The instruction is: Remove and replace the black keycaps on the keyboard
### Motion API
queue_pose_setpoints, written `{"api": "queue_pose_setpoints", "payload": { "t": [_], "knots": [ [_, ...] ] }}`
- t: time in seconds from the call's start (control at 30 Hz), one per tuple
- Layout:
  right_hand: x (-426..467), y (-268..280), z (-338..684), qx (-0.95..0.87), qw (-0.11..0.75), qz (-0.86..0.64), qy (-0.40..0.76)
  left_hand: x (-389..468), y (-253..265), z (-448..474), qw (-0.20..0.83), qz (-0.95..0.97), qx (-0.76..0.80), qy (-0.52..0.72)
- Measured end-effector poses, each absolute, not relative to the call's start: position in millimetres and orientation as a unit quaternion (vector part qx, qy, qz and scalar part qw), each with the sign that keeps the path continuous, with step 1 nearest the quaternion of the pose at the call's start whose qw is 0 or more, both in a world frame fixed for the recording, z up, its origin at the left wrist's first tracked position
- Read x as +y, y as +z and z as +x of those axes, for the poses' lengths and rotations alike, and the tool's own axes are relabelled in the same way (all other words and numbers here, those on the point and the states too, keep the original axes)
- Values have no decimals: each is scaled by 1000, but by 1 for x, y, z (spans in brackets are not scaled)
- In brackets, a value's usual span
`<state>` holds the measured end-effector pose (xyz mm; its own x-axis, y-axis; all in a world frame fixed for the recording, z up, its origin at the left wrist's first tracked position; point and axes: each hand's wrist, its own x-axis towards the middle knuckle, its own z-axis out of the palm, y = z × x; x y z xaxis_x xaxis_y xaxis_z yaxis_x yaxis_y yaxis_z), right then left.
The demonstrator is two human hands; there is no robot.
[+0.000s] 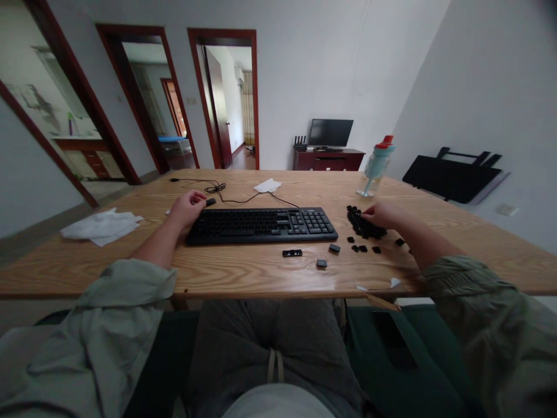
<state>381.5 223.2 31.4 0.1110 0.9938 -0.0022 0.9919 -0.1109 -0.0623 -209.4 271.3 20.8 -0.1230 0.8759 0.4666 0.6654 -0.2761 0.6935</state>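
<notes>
A black keyboard [261, 225] lies in front of me on the wooden table, with dark patches where keycaps are off in its left and middle part. At its upper left corner, my left hand [190, 207] is closed on a small dark piece that looks like a keycap [210, 202]. My right hand [383, 216] reaches to a pile of black keycaps [365, 227] right of the keyboard, fingertips pinched at the pile's edge; what they grip is hidden. Nearer to me lie a long keycap turned over [292, 253] and two loose keycaps [321, 263].
A water bottle [376, 165] stands behind the pile. White tissues [102, 226] lie at the left, and another tissue [268, 185] lies behind the keyboard. The keyboard's cable [239, 201] runs along the back. Paper scraps [394, 283] sit near the table's front edge [270, 295].
</notes>
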Motion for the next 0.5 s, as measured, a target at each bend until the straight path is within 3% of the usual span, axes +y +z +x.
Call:
{"api": "queue_pose_setpoints", "payload": {
  "t": [0.5],
  "knots": [
    [238,19,375,-688,47,-724,21,268,20,-205,129,646,580,479]
  ]
}}
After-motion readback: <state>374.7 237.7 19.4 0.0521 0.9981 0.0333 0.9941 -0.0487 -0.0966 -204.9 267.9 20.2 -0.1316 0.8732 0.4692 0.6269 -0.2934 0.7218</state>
